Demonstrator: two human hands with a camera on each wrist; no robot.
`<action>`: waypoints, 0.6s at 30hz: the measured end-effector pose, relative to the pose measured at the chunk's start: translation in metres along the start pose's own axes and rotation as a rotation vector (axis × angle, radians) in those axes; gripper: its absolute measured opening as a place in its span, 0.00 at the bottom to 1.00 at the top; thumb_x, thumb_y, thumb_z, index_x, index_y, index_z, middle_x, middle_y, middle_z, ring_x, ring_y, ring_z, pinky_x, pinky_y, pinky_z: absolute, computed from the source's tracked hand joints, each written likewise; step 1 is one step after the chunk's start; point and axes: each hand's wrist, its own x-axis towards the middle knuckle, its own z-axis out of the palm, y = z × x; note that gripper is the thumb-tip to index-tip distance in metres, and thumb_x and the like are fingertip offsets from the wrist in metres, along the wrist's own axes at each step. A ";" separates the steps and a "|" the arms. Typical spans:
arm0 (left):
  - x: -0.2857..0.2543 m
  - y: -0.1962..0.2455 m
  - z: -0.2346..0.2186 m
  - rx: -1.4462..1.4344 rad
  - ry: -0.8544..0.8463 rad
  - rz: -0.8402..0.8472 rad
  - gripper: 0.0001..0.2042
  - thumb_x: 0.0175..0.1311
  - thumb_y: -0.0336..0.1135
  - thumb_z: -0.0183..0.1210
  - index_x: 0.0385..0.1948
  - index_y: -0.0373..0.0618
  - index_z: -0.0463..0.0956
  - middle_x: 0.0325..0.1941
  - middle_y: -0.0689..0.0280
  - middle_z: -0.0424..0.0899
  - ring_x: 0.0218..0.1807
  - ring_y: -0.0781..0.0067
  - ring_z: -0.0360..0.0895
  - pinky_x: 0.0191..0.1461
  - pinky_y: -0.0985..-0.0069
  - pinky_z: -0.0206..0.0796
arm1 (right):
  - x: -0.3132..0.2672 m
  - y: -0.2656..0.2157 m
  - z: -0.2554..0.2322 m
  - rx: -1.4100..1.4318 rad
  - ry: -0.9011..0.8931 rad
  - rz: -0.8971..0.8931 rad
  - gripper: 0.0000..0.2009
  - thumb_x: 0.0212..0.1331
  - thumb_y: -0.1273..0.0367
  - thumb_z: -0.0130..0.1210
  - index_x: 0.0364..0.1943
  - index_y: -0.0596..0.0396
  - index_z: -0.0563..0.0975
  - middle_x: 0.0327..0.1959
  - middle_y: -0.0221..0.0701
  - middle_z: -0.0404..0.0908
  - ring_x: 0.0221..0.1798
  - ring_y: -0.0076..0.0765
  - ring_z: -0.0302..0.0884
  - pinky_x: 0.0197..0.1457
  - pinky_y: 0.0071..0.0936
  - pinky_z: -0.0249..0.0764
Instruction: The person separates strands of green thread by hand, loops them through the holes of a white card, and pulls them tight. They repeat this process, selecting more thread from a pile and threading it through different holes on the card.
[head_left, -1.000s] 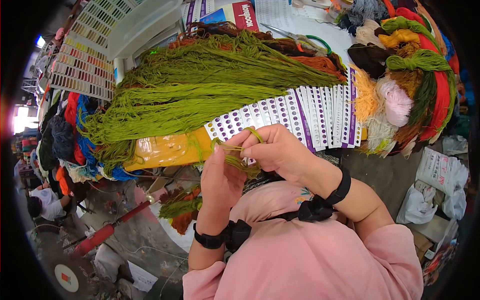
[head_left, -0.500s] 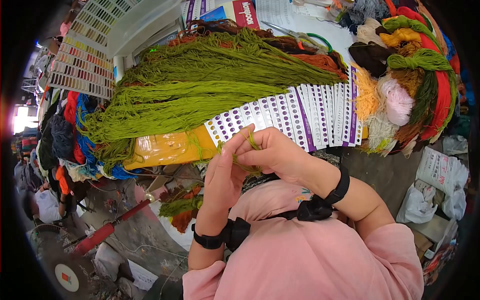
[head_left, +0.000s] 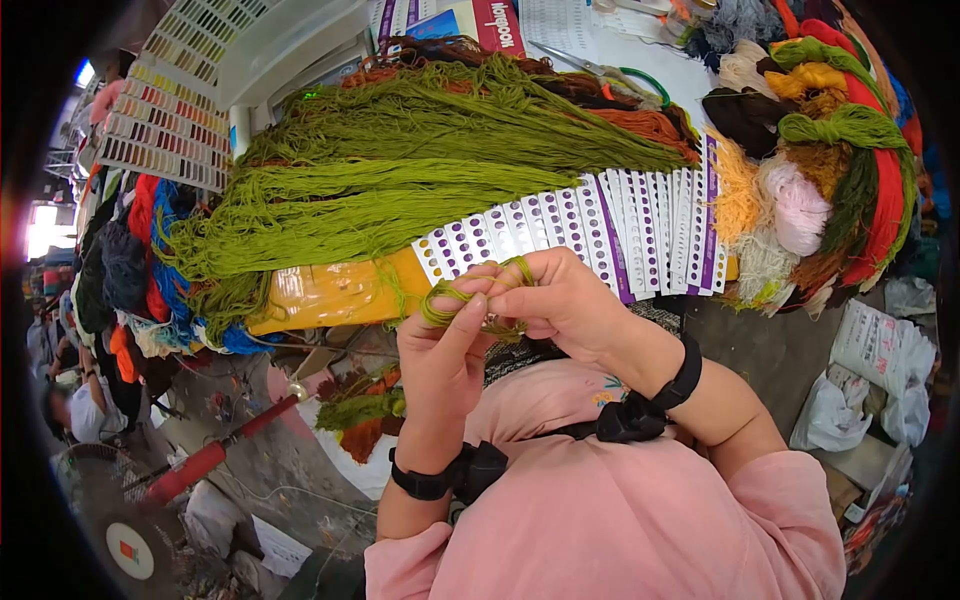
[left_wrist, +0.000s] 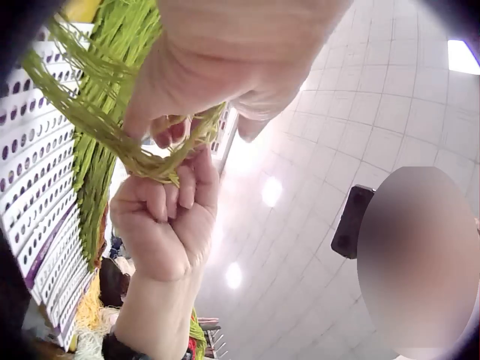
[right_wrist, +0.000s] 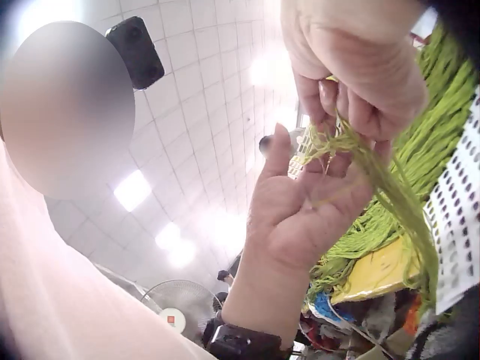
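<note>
Tiled ceiling [left_wrist: 405, 112], white tabletop [head_left: 628, 50], green yarn [left_wrist: 150, 163]

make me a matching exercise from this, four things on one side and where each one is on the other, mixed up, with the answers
Things
1. green thread
2. scissors
3. fan
4. pale pink yarn

Places
A. lower left corner area of the head view
B. right side of the head view, among other yarn bundles
C. held up between the left hand and the right hand
D. far side of the table, near the red notebook

Right pairs
1-C
2-D
3-A
4-B
</note>
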 end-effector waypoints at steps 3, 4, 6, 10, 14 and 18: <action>0.001 -0.002 -0.004 -0.074 0.024 -0.020 0.07 0.56 0.24 0.47 0.35 0.40 0.72 0.42 0.57 0.73 0.40 0.71 0.74 0.37 0.77 0.72 | 0.002 0.002 -0.003 0.010 0.002 -0.014 0.01 0.43 0.77 0.52 0.20 0.61 0.74 0.32 0.32 0.77 0.14 0.11 0.57 0.14 0.10 0.50; 0.001 -0.002 -0.005 -0.088 0.033 -0.028 0.07 0.57 0.25 0.47 0.34 0.40 0.72 0.42 0.57 0.74 0.40 0.71 0.74 0.36 0.77 0.73 | 0.002 0.002 -0.004 0.026 -0.003 -0.013 0.01 0.43 0.77 0.52 0.21 0.61 0.74 0.31 0.32 0.77 0.14 0.11 0.56 0.14 0.10 0.49; 0.002 -0.001 -0.004 -0.074 0.028 -0.051 0.07 0.58 0.26 0.46 0.34 0.40 0.72 0.42 0.58 0.74 0.40 0.72 0.74 0.36 0.77 0.73 | 0.003 0.002 -0.006 0.057 -0.014 -0.011 0.00 0.42 0.77 0.52 0.21 0.60 0.74 0.30 0.32 0.77 0.13 0.11 0.55 0.14 0.10 0.48; 0.003 0.001 -0.001 -0.066 0.040 -0.071 0.07 0.59 0.29 0.45 0.34 0.41 0.72 0.42 0.58 0.74 0.39 0.73 0.74 0.35 0.78 0.73 | 0.003 0.004 -0.010 0.050 -0.011 0.015 0.01 0.43 0.77 0.52 0.22 0.58 0.74 0.31 0.29 0.76 0.13 0.11 0.53 0.14 0.10 0.46; 0.003 0.000 -0.001 -0.083 0.053 -0.066 0.07 0.59 0.29 0.45 0.33 0.40 0.73 0.41 0.59 0.75 0.39 0.73 0.75 0.35 0.78 0.73 | 0.003 0.005 -0.010 0.042 -0.013 -0.006 0.01 0.44 0.76 0.53 0.23 0.58 0.74 0.29 0.27 0.75 0.13 0.11 0.53 0.14 0.10 0.46; 0.003 -0.001 -0.002 -0.079 0.037 -0.068 0.08 0.59 0.30 0.45 0.36 0.40 0.72 0.41 0.60 0.75 0.39 0.73 0.74 0.35 0.76 0.73 | 0.001 0.002 -0.005 0.015 0.025 -0.013 0.02 0.44 0.75 0.54 0.24 0.58 0.75 0.29 0.26 0.75 0.14 0.11 0.55 0.15 0.10 0.48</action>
